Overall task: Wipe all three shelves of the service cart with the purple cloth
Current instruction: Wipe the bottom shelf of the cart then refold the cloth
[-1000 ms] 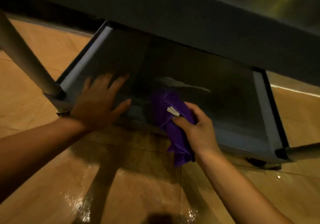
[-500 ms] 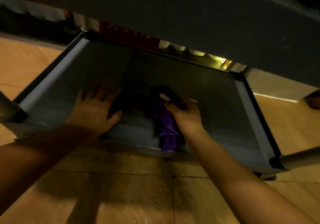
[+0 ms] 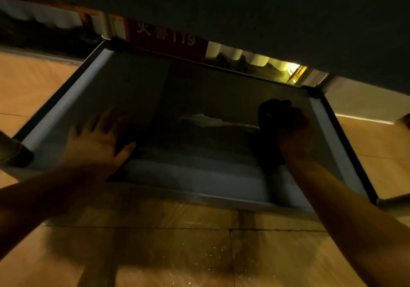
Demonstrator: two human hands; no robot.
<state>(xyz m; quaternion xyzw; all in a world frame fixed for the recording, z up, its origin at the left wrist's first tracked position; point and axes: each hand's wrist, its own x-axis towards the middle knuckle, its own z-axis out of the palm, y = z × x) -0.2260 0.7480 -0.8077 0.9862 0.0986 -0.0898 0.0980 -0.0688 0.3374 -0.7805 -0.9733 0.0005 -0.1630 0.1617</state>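
Note:
The cart's bottom shelf (image 3: pixel 193 182) is a dark grey tray with raised rims, low above the floor. My right hand (image 3: pixel 292 131) is far in at the shelf's back right corner, closed on the purple cloth (image 3: pixel 267 118), which looks almost black in the shadow and is pressed onto the shelf. My left hand (image 3: pixel 97 140) lies flat with fingers spread on the shelf's front left part. The shelf above (image 3: pixel 244 9) hangs dark across the top of the view. A pale streak (image 3: pixel 204 119) shows on the shelf surface between my hands.
Cart posts stand at the front left corner (image 3: pixel 13 151) and the right (image 3: pixel 395 201). Tan floor tiles (image 3: pixel 177 253) with wet specks lie in front. A red sign with white characters (image 3: pixel 166 38) and a white wall base (image 3: pixel 366 107) show behind the cart.
My right hand has slid the cloth from the shelf's front middle to the back right corner. My left hand stays flat on the front left. The view has tilted up under the upper shelf.

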